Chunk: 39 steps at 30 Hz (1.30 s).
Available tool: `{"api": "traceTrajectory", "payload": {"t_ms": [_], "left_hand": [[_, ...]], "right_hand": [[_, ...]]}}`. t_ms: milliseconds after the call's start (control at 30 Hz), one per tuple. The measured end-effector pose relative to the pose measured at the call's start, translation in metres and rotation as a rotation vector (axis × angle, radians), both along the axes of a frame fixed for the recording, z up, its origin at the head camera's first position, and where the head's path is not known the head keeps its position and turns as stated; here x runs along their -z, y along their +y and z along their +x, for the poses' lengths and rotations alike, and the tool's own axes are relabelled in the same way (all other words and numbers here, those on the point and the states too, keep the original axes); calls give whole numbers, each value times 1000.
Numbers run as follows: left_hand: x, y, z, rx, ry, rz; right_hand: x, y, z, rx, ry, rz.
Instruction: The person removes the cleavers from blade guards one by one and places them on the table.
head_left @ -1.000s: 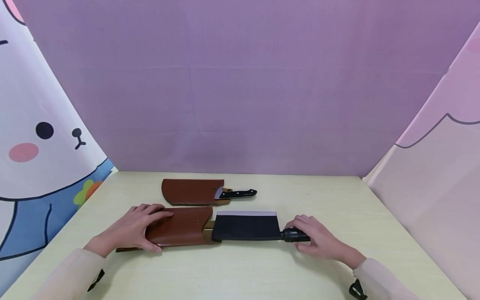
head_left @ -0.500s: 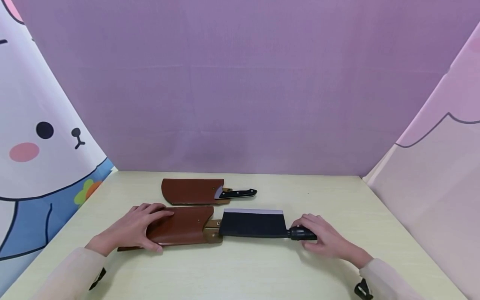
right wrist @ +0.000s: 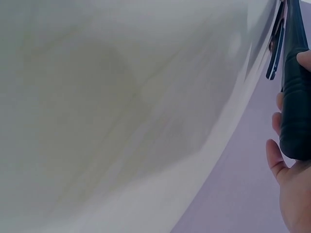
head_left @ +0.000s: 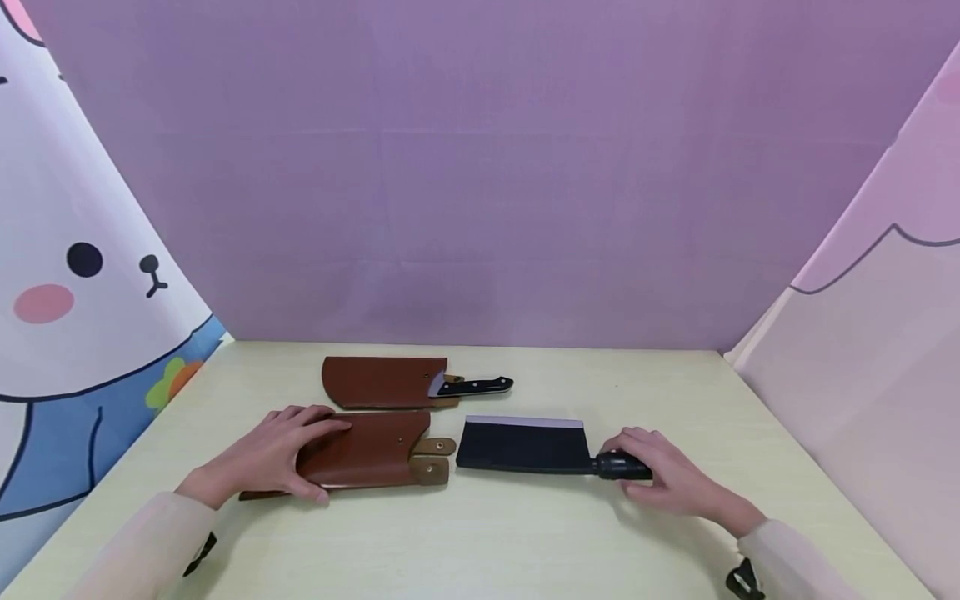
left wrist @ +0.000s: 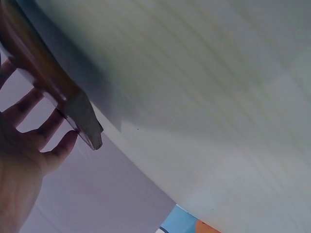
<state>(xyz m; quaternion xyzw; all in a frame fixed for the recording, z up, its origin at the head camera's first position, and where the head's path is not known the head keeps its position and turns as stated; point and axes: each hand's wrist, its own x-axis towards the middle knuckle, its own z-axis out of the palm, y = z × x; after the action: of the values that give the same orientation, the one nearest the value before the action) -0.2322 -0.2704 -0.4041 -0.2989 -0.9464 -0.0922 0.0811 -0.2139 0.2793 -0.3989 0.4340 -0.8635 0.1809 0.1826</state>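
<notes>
My right hand [head_left: 667, 473] grips the black handle [right wrist: 295, 107] of a cleaver [head_left: 525, 445], whose dark blade with a pale edge points left. The whole blade lies outside a brown leather knife sheath [head_left: 367, 450], a small gap from its mouth. Across the sheath's left part my left hand [head_left: 277, 454] holds on, fingers at the far edge and thumb at the near edge. Two tan straps [head_left: 431, 468] stick out at the sheath's right end. In the left wrist view, the fingertips touch the brown sheath [left wrist: 48, 68].
Behind the held sheath lies a second brown sheath [head_left: 382, 382] with a black-handled knife [head_left: 476, 387] in it. Both are on a pale wooden table [head_left: 480, 542]. A purple backdrop [head_left: 480, 183] rises at the table's back, with printed cloth [head_left: 90, 358] at the left.
My right hand has drawn the cleaver to the right, from overlapping the straps to clear of the sheath. Both straps now show fully. The left hand and sheath have barely shifted.
</notes>
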Motion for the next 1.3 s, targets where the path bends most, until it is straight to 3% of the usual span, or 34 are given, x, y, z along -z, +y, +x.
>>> {"api": "traceTrajectory", "payload": {"t_ms": [600, 1300], "left_hand": [[3, 4, -3, 17, 4, 12], [4, 13, -5, 36, -67, -10]], "right_hand": [[0, 15, 4, -16, 6, 12], [-1, 19, 9, -37, -19, 14]]}}
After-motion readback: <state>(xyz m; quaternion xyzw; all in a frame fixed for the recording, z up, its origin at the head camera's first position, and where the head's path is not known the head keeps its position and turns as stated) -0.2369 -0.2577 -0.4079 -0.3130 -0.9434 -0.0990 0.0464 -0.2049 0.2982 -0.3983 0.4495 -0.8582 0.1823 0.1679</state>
